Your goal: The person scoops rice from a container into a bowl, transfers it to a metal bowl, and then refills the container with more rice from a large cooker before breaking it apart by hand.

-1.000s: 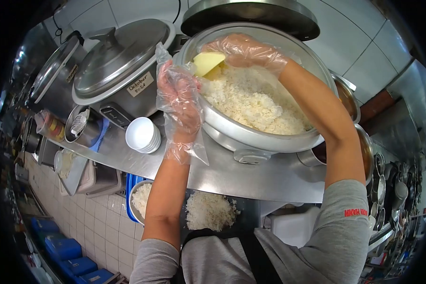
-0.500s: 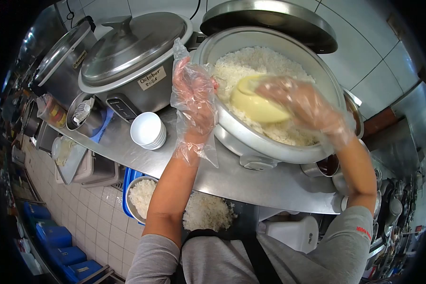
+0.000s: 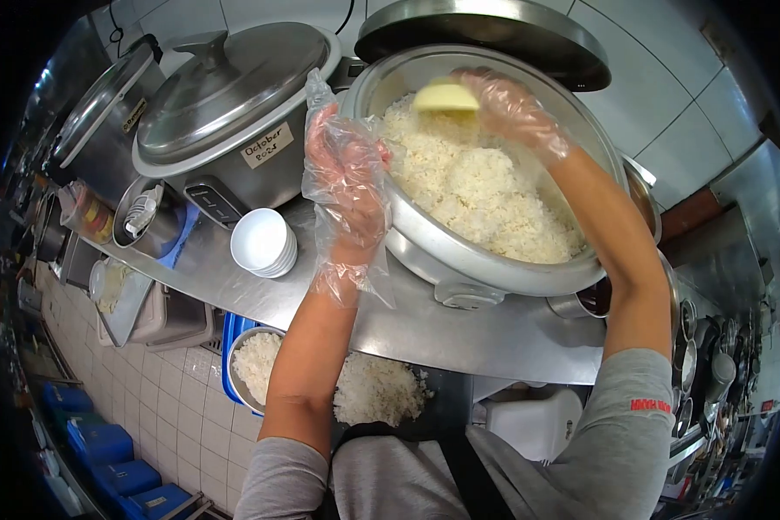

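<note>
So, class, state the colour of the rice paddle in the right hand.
Pale yellow paddle, head view.

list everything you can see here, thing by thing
big pot: 1, silver, open, centre of the counter
rice: white, inside the big pot
paddle: 1, pale yellow, over the rice at the far side
closed cooker: 1, silver, labelled, left of the big pot
bowls: 1 stack, white, on the counter
rice bowl: 1, metal, below the counter
crates: several, blue, bottom left
left hand: clear glove, grips the big pot's rim
right hand: clear glove, holds the paddle
</note>
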{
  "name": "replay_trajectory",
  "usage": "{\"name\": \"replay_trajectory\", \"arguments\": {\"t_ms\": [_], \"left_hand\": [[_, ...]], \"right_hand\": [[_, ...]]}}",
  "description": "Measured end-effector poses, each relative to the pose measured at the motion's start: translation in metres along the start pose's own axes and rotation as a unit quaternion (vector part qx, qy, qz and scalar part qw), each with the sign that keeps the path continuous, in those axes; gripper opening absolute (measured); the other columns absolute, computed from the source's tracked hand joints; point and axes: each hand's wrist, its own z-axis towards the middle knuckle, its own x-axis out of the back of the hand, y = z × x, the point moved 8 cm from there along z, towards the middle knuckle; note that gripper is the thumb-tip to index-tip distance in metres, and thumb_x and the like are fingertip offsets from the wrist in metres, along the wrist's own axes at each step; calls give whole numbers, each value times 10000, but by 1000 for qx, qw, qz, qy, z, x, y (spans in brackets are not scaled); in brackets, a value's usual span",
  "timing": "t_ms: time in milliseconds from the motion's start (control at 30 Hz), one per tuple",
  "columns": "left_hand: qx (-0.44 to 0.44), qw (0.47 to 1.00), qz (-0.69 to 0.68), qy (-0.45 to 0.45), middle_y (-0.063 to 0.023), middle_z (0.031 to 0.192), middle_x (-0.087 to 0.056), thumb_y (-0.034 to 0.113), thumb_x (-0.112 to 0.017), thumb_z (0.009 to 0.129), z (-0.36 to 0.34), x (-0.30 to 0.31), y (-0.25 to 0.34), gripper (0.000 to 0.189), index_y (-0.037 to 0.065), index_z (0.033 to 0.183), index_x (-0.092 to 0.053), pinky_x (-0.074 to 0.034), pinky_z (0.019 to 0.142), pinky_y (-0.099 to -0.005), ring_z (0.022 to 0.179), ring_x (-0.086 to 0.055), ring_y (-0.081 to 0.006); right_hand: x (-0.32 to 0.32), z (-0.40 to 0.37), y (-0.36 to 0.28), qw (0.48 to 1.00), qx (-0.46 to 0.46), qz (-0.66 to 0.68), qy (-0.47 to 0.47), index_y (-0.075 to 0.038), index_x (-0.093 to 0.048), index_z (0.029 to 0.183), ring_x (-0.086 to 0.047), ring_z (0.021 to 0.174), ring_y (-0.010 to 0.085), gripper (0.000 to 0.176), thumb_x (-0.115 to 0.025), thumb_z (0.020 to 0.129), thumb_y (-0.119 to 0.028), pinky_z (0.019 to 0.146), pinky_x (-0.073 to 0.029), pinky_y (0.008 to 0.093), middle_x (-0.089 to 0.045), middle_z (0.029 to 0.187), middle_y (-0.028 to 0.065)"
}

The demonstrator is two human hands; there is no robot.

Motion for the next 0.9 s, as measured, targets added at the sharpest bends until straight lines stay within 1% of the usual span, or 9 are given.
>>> {"name": "replay_trajectory", "arguments": {"t_ms": [100,233,333,433,533,567,667,700,900], "left_hand": [[-8,1000,2,-3,-78,1021,-458,344,-484,934,-1,0,3,546,38,1341,-287,-491,685,-283,751,-521,-119],[-2,1000,-6,-4,-77,1030,-461,348,-489,931,-3,1,3,554,39,1343,-284,-492,690,-280,759,-524,-117],[-6,1000,0,13,-75,1033,-461,353,-490,929,-4,2,1,563,40,1346,-279,-491,692,-277,766,-524,-115],[-7,1000,-4,9,-71,1036,-458,360,-486,930,-4,0,0,570,40,1350,-272,-488,692,-277,771,-523,-114],[-19,1000,1,6,-65,1010,-463,366,-483,931,-4,0,1,573,40,1349,-267,-484,688,-274,766,-521,-111],[-27,1000,7,9,-63,996,-466,368,-482,931,-2,1,2,573,40,1348,-266,-482,687,-272,764,-521,-110],[-19,1000,12,12,-60,890,-471,266,-501,931,-2,1,4,491,68,1330,-293,-468,626,-279,700,-528,-144],[-22,1000,11,9,-61,887,-472,269,-502,931,-3,0,4,493,67,1330,-293,-468,625,-277,698,-530,-145],[-26,1000,8,-8,-64,874,-480,279,-498,934,1,-2,5,495,62,1327,-290,-470,617,-267,696,-538,-145]], "right_hand": [[-5,-47,-22,957,226,-150,102,-184,-418,1352,-597,1042,269,525,-476,849,-45,882,-536,399,-568,1220,123],[5,-120,-36,738,503,-362,270,-141,-481,1305,-632,920,263,430,-426,945,-370,802,-555,348,-604,1149,137],[17,-96,-20,867,448,-156,152,-180,-443,1338,-626,923,248,458,-379,953,-419,829,-546,373,-609,1135,147],[14,-42,-27,983,178,-42,34,-197,-390,1372,-506,1039,261,447,-338,935,-274,950,-423,415,-532,1215,136],[-12,-29,-46,994,-1,97,-54,-220,-369,1381,-250,1359,302,501,-336,914,-41,1144,-213,444,-341,1438,102],[-27,-24,-54,977,57,185,-90,-217,-383,1373,-247,1360,301,451,-318,943,-97,1139,-221,442,-327,1447,99],[-22,-49,-84,970,233,7,-70,-191,-463,1315,-420,1263,293,562,-593,797,-15,1050,-387,388,-428,1381,89],[-25,-61,-93,917,365,-158,-21,-184,-485,1295,-445,1242,287,621,-643,734,28,1039,-404,378,-468,1350,77],[2,-83,-62,886,415,-200,48,-186,-531,1243,-540,1138,268,453,-503,829,-2,999,-441,360,-559,1245,82]]}}
